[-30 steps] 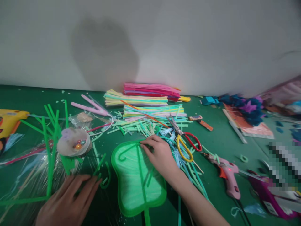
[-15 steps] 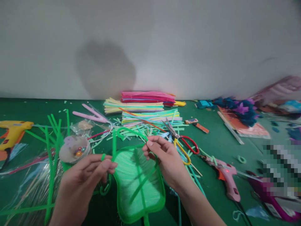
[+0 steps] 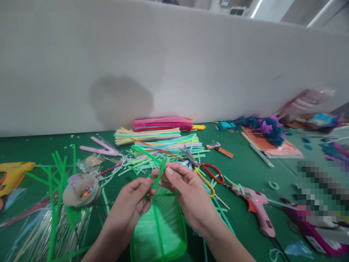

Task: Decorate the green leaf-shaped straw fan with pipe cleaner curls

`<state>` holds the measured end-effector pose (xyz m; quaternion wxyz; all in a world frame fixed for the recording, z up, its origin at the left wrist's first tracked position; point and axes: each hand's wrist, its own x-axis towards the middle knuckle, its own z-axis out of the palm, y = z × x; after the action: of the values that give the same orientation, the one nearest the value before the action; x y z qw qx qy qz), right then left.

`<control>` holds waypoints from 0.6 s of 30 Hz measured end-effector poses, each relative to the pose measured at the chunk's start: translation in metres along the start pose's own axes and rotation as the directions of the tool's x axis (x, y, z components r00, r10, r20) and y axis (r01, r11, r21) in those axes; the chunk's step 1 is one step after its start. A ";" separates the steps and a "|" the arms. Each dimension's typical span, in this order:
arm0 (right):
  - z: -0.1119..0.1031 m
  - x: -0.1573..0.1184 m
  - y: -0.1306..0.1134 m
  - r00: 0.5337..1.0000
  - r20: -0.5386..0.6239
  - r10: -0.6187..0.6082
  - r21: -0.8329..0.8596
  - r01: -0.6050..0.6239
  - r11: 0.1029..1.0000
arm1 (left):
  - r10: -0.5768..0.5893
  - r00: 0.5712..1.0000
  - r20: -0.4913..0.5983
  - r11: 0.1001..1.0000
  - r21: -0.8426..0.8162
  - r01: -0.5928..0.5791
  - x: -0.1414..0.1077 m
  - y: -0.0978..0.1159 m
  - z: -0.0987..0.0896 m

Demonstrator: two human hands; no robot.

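Observation:
Both hands meet over a green leaf-like panel (image 3: 159, 225) with a raised green rim and a central rib. My left hand (image 3: 136, 196) pinches the lower part of a fuzzy green strip (image 3: 161, 171). Close beside it, my right hand (image 3: 182, 182) grips the same strip between thumb and fingers. The strip bends, with one end reaching up and left over cut strips. Fingers hide where the strip is held and cover the panel's upper edge.
Scissors (image 3: 209, 172) lie beyond my right hand, a pink glue gun (image 3: 259, 207) to the right. Bundled strips (image 3: 163, 124) lie by the wall. At left are a bead cup (image 3: 79, 191), a yellow glue gun (image 3: 13, 174), wires (image 3: 65, 225) and green strips (image 3: 51, 211).
My hands have come together, the left moving right and up. The strip that arched between them now crosses near the fingertips. The view has tilted up, and the panel sits lower.

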<state>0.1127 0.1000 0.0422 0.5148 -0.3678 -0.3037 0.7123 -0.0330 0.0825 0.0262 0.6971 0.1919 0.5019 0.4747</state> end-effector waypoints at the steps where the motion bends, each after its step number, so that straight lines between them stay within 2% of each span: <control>1: 0.001 -0.001 0.002 1.000 -0.005 -0.022 -0.017 0.022 1.000 | 0.001 1.000 -0.003 1.000 0.017 -0.001 0.000 -0.001 0.001; 6: 0.005 -0.003 0.007 0.992 -0.047 -0.114 -0.180 0.104 0.978 | 0.040 0.998 0.039 0.978 0.203 -0.047 0.003 -0.007 0.004; 8: 0.005 -0.003 0.005 0.987 -0.068 -0.144 -0.275 0.120 0.954 | 0.049 0.996 0.078 0.941 0.332 -0.072 0.000 -0.006 0.004; 10: 0.002 -0.002 -0.001 0.985 -0.075 -0.153 -0.343 0.119 0.932 | 0.106 0.986 0.127 0.833 0.530 -0.158 -0.006 0.000 0.001; 11: 0.000 -0.001 -0.004 0.987 -0.069 -0.148 -0.358 0.114 0.927 | 0.175 0.974 0.147 0.736 0.638 -0.228 -0.011 0.005 -0.002; 12: -0.002 0.000 -0.007 0.989 -0.054 -0.135 -0.363 0.107 0.926 | 0.317 0.937 0.145 0.589 0.745 -0.314 -0.016 0.010 -0.004; 13: -0.004 0.000 -0.010 0.993 -0.034 -0.115 -0.364 0.094 0.927 | 0.529 0.840 0.119 0.415 0.828 -0.378 -0.021 0.017 -0.007; 14: -0.006 0.001 -0.012 0.996 -0.009 -0.088 -0.362 0.079 0.929 | 0.693 0.708 0.135 0.243 0.881 -0.406 -0.025 0.023 -0.010; 15: -0.008 0.001 -0.013 0.998 0.020 -0.056 -0.359 0.060 0.931 | 0.782 0.586 0.211 0.086 0.896 -0.436 -0.028 0.029 -0.012; 16: -0.009 0.001 -0.014 0.998 0.053 -0.021 -0.356 0.039 0.934 | 0.806 0.517 0.288 -0.024 0.889 -0.458 -0.028 0.035 -0.014; 17: -0.009 0.000 -0.014 0.996 0.087 0.013 -0.351 0.019 0.936 | 0.781 0.516 0.353 -0.077 0.873 -0.481 -0.027 0.039 -0.015; 18: -0.008 0.000 -0.013 0.992 0.117 0.042 -0.344 0.001 0.939 | 0.728 0.562 0.393 -0.075 0.860 -0.504 -0.024 0.042 -0.016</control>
<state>0.1265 0.1041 0.0484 0.4158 -0.4104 -0.4504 0.6752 -0.0680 0.0786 0.0636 0.0931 0.7119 0.5898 0.3698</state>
